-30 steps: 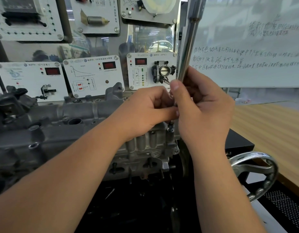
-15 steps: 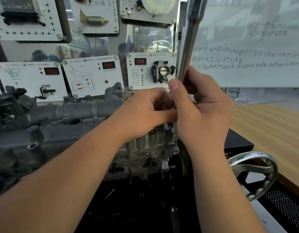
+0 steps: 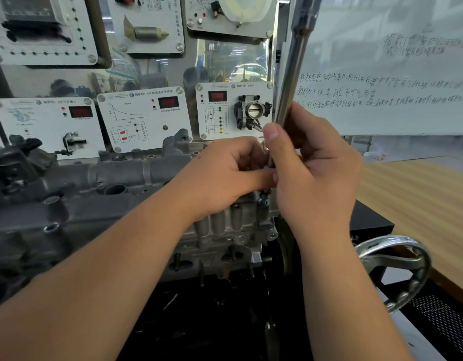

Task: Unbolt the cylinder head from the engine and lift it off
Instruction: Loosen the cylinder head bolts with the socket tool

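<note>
While your right hand (image 3: pixel 316 168) curls round the lower end of the long steel tool handle (image 3: pixel 294 63), the shaft rises toward 12 o'clock, tilted slightly right, its top at the frame edge. Your left hand (image 3: pixel 225 173) is closed at the tool's base, fingertips touching the right hand; what it pinches is hidden. Directly below both hands, at 6 o'clock, sits the cylinder head (image 3: pixel 136 178) on the engine (image 3: pixel 225 238), stretching off toward 9 o'clock. At 4 o'clock of your right wrist is a silver handwheel (image 3: pixel 407 272). Sensor display panels (image 3: pixel 144 118) and a whiteboard (image 3: pixel 397 74) stand behind.
</note>
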The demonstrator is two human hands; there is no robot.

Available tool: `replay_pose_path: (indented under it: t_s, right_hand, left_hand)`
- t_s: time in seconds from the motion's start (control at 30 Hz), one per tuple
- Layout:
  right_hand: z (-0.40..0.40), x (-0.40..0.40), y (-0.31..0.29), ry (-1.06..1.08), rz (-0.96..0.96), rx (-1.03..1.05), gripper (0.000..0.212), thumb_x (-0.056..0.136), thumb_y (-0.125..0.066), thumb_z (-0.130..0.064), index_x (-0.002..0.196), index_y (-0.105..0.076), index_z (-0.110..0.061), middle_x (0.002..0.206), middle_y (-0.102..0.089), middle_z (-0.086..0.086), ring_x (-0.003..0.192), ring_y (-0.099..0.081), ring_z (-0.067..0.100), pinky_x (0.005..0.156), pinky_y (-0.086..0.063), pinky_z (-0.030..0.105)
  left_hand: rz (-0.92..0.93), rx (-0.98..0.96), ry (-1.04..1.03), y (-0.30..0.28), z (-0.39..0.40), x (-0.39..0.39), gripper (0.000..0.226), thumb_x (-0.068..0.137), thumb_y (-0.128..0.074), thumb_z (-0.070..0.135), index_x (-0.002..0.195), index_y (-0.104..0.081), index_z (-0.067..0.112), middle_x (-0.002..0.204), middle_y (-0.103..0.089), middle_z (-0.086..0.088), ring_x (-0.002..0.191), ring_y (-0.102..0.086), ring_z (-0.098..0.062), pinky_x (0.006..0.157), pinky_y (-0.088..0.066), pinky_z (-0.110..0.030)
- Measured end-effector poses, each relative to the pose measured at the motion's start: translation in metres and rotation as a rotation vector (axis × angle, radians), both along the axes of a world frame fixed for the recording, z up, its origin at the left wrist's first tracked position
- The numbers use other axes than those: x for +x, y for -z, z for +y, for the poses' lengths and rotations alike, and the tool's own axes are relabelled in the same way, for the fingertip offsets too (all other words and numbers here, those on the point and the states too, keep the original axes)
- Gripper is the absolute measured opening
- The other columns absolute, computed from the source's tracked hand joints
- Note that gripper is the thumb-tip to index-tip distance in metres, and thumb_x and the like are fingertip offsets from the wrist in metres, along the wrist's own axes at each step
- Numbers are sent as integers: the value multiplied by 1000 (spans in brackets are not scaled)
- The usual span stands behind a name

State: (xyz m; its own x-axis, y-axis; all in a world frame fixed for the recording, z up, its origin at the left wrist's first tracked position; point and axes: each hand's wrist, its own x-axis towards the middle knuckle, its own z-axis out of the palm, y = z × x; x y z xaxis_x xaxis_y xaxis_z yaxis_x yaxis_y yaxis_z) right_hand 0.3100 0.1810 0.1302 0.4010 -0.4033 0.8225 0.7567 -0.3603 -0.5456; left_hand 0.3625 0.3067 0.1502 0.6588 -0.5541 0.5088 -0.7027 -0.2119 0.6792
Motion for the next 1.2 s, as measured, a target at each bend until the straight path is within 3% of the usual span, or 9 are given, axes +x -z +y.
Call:
replay_pose_path:
  t_s: [0.1, 0.2, 0.37, 0.47, 0.57, 0.67, 0.87, 1.0, 1.2]
  right_hand:
    - [-3, 0, 1, 41, -17, -11, 23, 96, -65, -20, 118, -72, -19, 86, -66, -7, 76, -61, -1, 72, -46, 14]
    - [-3, 0, 0, -32, 1, 31, 30, 98, -61, -20, 127, -68, -18, 96, -72, -5, 82, -66, 1, 76, -53, 24]
    - [1, -2, -2, -27, 6, -19, 36, 99, -59, -24, 135, -63, -18, 106, -75, -8, 102, -70, 4, 88, -58, 28]
    - [2, -2, -1, -1, 42, -39, 34, 95, -66, -29, 126, -69, -14, 100, -73, -9, 93, -69, 7, 83, -59, 32]
    - [1, -2, -1, 31, 16, 1, 30, 93, -69, -26, 122, -71, -19, 99, -72, -7, 90, -69, 8, 81, -57, 33]
    - [0, -2, 0, 8, 22, 5, 28, 96, -66, -24, 122, -72, -17, 97, -75, -7, 89, -70, 6, 79, -58, 29]
    - [5, -2, 0, -29, -2, 13, 38, 98, -60, -20, 136, -60, -21, 107, -75, -9, 104, -70, 8, 89, -59, 37]
    - [8, -1, 1, 30, -24, -4, 33, 93, -69, -24, 125, -69, -18, 103, -73, -7, 95, -70, 9, 84, -58, 34]
    - [5, 2, 3, 59, -9, 18, 30, 100, -58, -23, 125, -69, -12, 101, -72, -5, 95, -66, 4, 84, -54, 30]
  left_hand:
    - [96, -41, 64, 0, 2, -1, 21, 92, -68, 28, 105, -73, 12, 97, -78, -4, 93, -75, -23, 92, -59, -43]
    - [92, -12, 101, -1, 3, 0, 21, 98, -65, 19, 113, -73, 8, 106, -77, -8, 104, -73, -25, 101, -54, -48]
    - [15, -39, 64, 0, 2, 1, 9, 90, -73, 10, 98, -68, 10, 84, -73, 4, 77, -70, -10, 72, -57, -24]
    - [-3, -13, 51, -1, 1, 1, 22, 90, -74, 11, 109, -67, 3, 100, -73, -16, 92, -72, -29, 82, -60, -41]
    - [15, -28, 19, 0, 1, 0, 18, 89, -76, 15, 102, -69, 5, 89, -75, -8, 84, -73, -21, 80, -61, -38]
    - [106, -49, 54, 0, 3, -1, 19, 90, -71, 24, 104, -73, 11, 98, -78, -6, 96, -75, -26, 93, -58, -51]
    - [62, -42, 55, -2, 1, -1, 12, 91, -72, 9, 103, -73, 13, 94, -78, -5, 90, -74, -23, 84, -61, -37]
    - [15, 14, 11, -2, 1, -1, 25, 90, -75, 16, 111, -70, 5, 103, -72, -20, 96, -71, -34, 87, -56, -52]
    - [106, -20, 63, -3, 2, -3, 23, 91, -69, 26, 108, -73, 11, 100, -78, -9, 99, -74, -25, 93, -59, -42]
